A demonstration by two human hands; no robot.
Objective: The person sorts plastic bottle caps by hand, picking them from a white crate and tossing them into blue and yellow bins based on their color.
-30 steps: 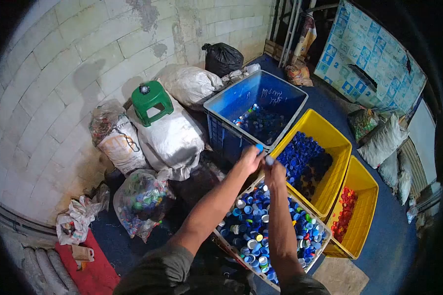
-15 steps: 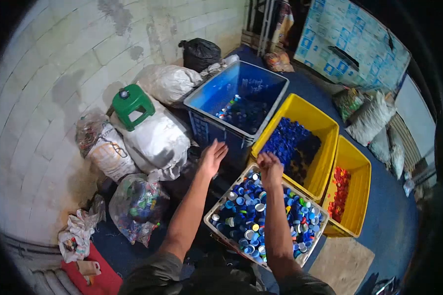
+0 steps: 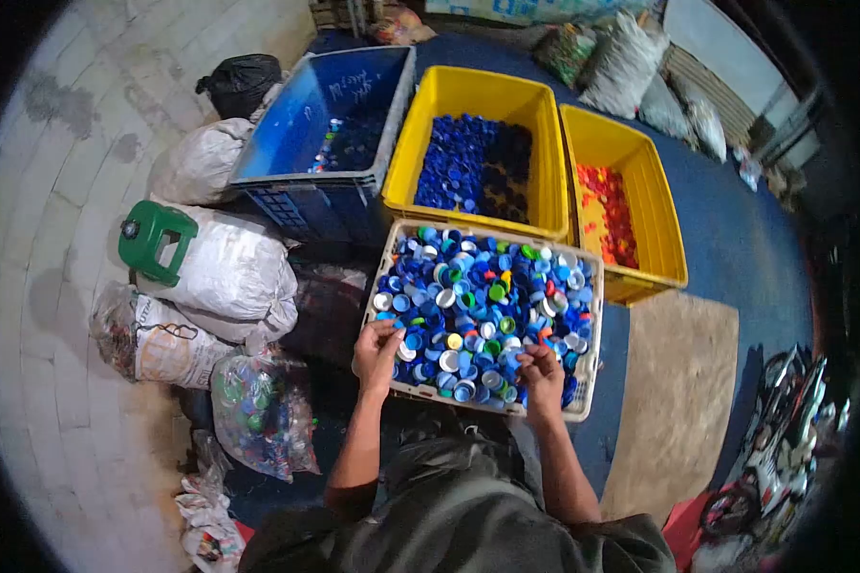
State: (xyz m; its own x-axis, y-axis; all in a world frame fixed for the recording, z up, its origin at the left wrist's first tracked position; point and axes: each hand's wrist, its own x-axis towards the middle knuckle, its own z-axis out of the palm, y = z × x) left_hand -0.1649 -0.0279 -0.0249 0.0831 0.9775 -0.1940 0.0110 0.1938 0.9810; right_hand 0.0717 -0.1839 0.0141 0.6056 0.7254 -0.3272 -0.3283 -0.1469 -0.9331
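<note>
A shallow white crate (image 3: 594,368) full of mixed plastic bottle caps (image 3: 468,306), mostly blue with some white, green, yellow and red, is in front of my body. My left hand (image 3: 376,359) is at the crate's near left side, its thumb and fingers closed around what looks like a blue bottle cap (image 3: 398,326). Over the near right part of the caps is my right hand (image 3: 544,378), its fingers curled and pinched together. Whatever lies between those fingertips is too small to make out.
Beyond the crate stand a blue bin (image 3: 287,181) with a few caps, a yellow bin (image 3: 478,86) of dark blue caps and another yellow bin (image 3: 652,191) of red caps. Stuffed sacks (image 3: 225,267) and a green stool (image 3: 153,250) are left. A brown board (image 3: 674,401) lies right.
Both hands have come back from beyond the crate's far edge, down to the caps on its near side. My fingers have closed. The view has tilted down and turned right.
</note>
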